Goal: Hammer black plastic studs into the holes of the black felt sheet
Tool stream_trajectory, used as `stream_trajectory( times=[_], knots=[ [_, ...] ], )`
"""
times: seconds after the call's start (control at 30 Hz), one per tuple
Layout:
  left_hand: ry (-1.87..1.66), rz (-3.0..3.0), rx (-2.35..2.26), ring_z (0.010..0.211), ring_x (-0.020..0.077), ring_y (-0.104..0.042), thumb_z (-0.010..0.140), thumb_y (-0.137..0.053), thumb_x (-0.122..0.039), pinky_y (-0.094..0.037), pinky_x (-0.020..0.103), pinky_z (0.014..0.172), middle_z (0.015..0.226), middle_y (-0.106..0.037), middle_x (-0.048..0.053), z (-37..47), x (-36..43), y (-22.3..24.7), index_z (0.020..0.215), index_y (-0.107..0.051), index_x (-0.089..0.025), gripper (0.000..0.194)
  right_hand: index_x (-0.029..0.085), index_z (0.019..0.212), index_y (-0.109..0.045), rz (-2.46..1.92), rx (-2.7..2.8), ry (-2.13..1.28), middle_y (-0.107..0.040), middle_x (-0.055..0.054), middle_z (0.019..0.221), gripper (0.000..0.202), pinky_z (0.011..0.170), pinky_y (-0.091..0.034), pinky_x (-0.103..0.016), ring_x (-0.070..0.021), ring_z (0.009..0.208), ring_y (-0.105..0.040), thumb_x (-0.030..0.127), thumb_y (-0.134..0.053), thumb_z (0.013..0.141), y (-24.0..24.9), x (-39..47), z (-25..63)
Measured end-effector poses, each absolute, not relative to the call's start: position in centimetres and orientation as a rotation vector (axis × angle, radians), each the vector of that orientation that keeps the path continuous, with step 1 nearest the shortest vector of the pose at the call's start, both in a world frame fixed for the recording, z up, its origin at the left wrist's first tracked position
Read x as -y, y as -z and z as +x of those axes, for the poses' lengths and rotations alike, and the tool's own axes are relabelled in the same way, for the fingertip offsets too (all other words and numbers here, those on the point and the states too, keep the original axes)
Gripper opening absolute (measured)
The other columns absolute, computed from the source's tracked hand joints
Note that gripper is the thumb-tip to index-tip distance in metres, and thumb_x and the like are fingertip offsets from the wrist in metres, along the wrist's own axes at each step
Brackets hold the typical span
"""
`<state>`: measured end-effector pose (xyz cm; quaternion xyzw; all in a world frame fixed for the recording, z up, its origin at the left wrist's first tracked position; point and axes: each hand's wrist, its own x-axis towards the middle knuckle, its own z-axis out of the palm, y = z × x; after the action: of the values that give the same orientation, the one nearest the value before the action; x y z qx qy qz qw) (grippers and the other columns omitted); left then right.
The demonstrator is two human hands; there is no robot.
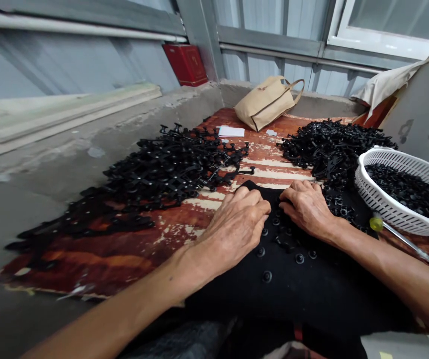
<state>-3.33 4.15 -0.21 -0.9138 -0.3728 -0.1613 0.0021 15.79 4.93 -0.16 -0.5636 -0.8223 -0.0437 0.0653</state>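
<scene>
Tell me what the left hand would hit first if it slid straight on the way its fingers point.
Probably the right hand: the left hand lies on the black cloth with fingers aimed toward it, a small gap between. Depth is hard to judge.

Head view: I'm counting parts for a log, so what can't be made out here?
- Parts under the left hand and right hand: the palms cover them.
- Basket contents: cut off by the right edge.
- Tool: its tip runs out of frame.
- Left pile: too tangled to count.
</scene>
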Motion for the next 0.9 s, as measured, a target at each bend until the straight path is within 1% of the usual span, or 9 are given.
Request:
stream_trajectory(
  times=[0.17, 0.4, 0.6, 0.7, 0.8, 0.9],
  knots=[
    [0.463, -2.915, 1.248, 0.088, 0.0229, -0.048, 0.088, -0.049, -0.011, -0.044, 0.039, 0.080, 0.092, -0.059, 0.008, -3.4, -2.7, 0.2, 0.087, -0.065, -0.016, 0.016, 0.016, 0.111, -0.063, -1.695, 2.577, 0.207, -0.065, -0.007, 0.113, 0.023, 0.086, -0.053, -0.044, -0.0226, 0.100, -0.064, 0.030, -0.061, 0.094, 0.0, -5.0, 15.6],
    [0.423, -2.943, 1.324, 0.088, 0.0237, -0.048, 0.090, -0.047, -0.013, -0.044, 0.042, 0.081, 0.092, -0.060, 0.008, -3.2, -1.6, 0.2, 0.087, -0.066, -0.016, 0.019, 0.017, 0.116, -0.061, -1.750, 2.531, 0.336, -0.063, -0.008, 0.118, 0.027, 0.086, -0.054, -0.045, -0.0230, 0.102, -0.063, 0.032, -0.060, 0.094, 0.1, -5.9, 16.0],
    [0.441, -2.937, 1.291, 0.090, 0.0254, -0.048, 0.090, -0.049, -0.016, -0.043, 0.042, 0.079, 0.093, -0.059, 0.008, -2.6, -0.8, 0.7, 0.087, -0.065, -0.017, 0.016, 0.017, 0.116, -0.061, -1.733, 2.528, 0.334, -0.063, -0.008, 0.118, 0.027, 0.086, -0.053, -0.045, -0.0228, 0.101, -0.063, 0.032, -0.061, 0.094, 0.6, -6.4, 16.2],
    [0.450, -2.928, 1.320, 0.089, 0.0242, -0.048, 0.091, -0.047, -0.013, -0.043, 0.041, 0.079, 0.092, -0.060, 0.007, -2.3, -1.1, 0.4, 0.086, -0.065, -0.017, 0.019, 0.018, 0.109, -0.065, -1.679, 2.534, 0.276, -0.065, -0.006, 0.108, 0.020, 0.085, -0.049, -0.043, -0.0232, 0.099, -0.061, 0.030, -0.056, 0.096, 0.3, -5.6, 16.5],
    [0.420, -2.903, 1.348, 0.088, 0.0245, -0.049, 0.091, -0.048, -0.014, -0.042, 0.041, 0.078, 0.092, -0.061, 0.007, -1.8, -1.6, 0.1, 0.086, -0.066, -0.018, 0.019, 0.020, 0.105, -0.068, -1.610, 2.550, 0.205, -0.067, -0.006, 0.099, 0.020, 0.079, -0.040, -0.039, -0.0249, 0.096, -0.057, 0.023, -0.050, 0.097, -0.2, -4.0, 16.7],
    [0.373, -2.864, 1.338, 0.090, 0.0266, -0.050, 0.090, -0.051, -0.019, -0.040, 0.043, 0.077, 0.092, -0.061, 0.007, -1.2, -1.8, 0.3, 0.086, -0.067, -0.019, 0.016, 0.023, 0.097, -0.070, -1.508, 2.639, 0.123, -0.067, -0.005, 0.093, 0.017, 0.071, -0.032, -0.035, -0.0228, 0.086, -0.055, 0.018, -0.054, 0.093, -0.3, -2.3, 16.9]
  ],
)
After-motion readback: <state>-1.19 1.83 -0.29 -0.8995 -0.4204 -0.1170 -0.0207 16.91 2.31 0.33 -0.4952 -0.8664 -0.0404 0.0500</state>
